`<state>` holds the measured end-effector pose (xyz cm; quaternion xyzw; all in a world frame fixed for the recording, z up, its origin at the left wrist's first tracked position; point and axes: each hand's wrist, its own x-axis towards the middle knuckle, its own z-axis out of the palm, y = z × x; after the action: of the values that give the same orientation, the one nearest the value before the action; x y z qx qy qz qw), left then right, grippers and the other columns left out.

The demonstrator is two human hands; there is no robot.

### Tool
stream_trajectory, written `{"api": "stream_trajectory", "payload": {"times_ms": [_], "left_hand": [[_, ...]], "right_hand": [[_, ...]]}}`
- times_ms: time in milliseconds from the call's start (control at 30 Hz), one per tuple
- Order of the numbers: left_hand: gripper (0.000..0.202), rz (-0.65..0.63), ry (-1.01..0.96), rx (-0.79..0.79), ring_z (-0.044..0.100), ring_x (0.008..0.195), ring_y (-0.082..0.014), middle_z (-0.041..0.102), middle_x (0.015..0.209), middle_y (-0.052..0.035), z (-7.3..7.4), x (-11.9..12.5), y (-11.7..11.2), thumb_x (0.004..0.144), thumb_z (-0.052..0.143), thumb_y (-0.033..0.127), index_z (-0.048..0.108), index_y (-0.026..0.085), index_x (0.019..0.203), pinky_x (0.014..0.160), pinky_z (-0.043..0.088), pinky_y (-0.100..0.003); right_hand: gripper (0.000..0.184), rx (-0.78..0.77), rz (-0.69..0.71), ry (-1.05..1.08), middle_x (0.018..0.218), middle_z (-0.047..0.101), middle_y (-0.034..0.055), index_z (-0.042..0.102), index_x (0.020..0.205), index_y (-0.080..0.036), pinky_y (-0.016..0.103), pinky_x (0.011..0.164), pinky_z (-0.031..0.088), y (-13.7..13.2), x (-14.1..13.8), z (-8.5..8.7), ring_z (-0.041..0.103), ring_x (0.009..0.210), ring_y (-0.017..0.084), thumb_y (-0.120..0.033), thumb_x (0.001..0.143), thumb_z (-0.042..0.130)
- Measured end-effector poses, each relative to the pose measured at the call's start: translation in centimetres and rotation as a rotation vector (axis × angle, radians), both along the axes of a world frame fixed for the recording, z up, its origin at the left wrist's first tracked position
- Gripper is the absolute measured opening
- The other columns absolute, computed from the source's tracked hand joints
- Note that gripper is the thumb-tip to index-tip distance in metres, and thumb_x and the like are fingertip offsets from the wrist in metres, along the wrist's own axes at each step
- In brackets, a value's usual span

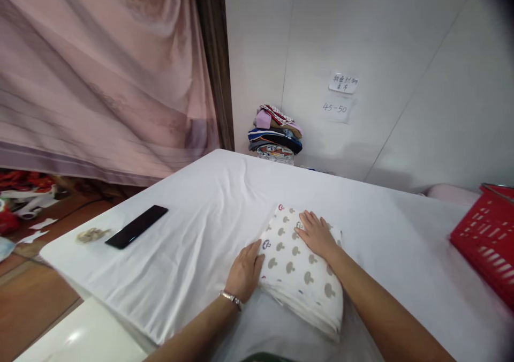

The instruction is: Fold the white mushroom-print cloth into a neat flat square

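A folded white cloth (296, 265) printed with grey mushroom shapes lies on the white-covered table (193, 228), close to me. Its layers show along the near edge. My right hand (317, 234) rests flat on its upper right part, fingers spread. Against the left edge of the cloth is my left hand (244, 270), fingers stretched out and touching the side. A bracelet circles the left wrist. Neither hand grips the cloth.
On the table's left side lie a dark phone (137, 226) and a small beige tangle (91, 235). A red basket (488, 239) stands at the right. Behind the table are stacked folded fabrics (276, 137) and a wall with paper notes (337, 108). A pink curtain (120, 73) hangs left.
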<state>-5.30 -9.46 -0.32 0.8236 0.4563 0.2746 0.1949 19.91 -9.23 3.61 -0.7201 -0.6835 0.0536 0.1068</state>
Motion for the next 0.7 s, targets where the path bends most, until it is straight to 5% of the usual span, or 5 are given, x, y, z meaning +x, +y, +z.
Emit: {"api": "stream_trajectory", "payload": {"times_ms": [133, 300, 500, 700], "left_hand": [[0.040, -0.015, -0.002, -0.011, 0.050, 0.111, -0.0210, 0.055, 0.121, -0.0076, -0.2, -0.1, 0.1, 0.089, 0.037, 0.030, 0.045, 0.019, 0.126, 0.097, 0.041, -0.039], [0.040, -0.003, -0.016, -0.046, 0.050, 0.111, -0.0216, 0.055, 0.120, -0.0070, 0.0, 0.0, 0.1, 0.087, 0.039, 0.031, 0.047, 0.020, 0.125, 0.098, 0.040, -0.039], [0.041, 0.003, -0.059, -0.077, 0.050, 0.110, -0.0212, 0.056, 0.119, -0.0055, 0.2, 0.0, 0.1, 0.085, 0.043, 0.031, 0.047, 0.023, 0.125, 0.097, 0.040, -0.039], [0.044, 0.000, -0.031, -0.161, 0.051, 0.109, -0.0210, 0.058, 0.118, -0.0065, 0.8, 0.0, 1.1, 0.083, 0.047, 0.036, 0.050, 0.019, 0.123, 0.096, 0.040, -0.034]], "right_hand": [[0.054, -0.072, -0.020, 0.049, 0.145, 0.028, 0.0090, 0.035, 0.134, -0.020, 0.050, 0.106, 0.013, 0.5, 1.2, -1.1, 0.018, 0.134, 0.027, -0.048, 0.088, 0.033], [0.051, -0.163, -0.152, 0.235, 0.136, 0.043, 0.0080, 0.044, 0.129, -0.021, 0.036, 0.102, 0.026, 2.8, 2.7, 0.5, 0.036, 0.126, 0.023, -0.049, 0.087, 0.032], [0.040, -0.284, -0.126, 0.249, 0.093, 0.067, 0.0050, 0.065, 0.085, -0.022, 0.028, 0.074, 0.042, 5.6, 4.3, 1.4, 0.060, 0.087, 0.023, -0.058, 0.072, 0.054], [0.051, -0.281, -0.229, 0.250, 0.083, 0.066, 0.0065, 0.063, 0.076, -0.018, 0.027, 0.065, 0.041, 3.8, 6.5, 0.8, 0.061, 0.077, 0.022, -0.067, 0.068, 0.052]]}}
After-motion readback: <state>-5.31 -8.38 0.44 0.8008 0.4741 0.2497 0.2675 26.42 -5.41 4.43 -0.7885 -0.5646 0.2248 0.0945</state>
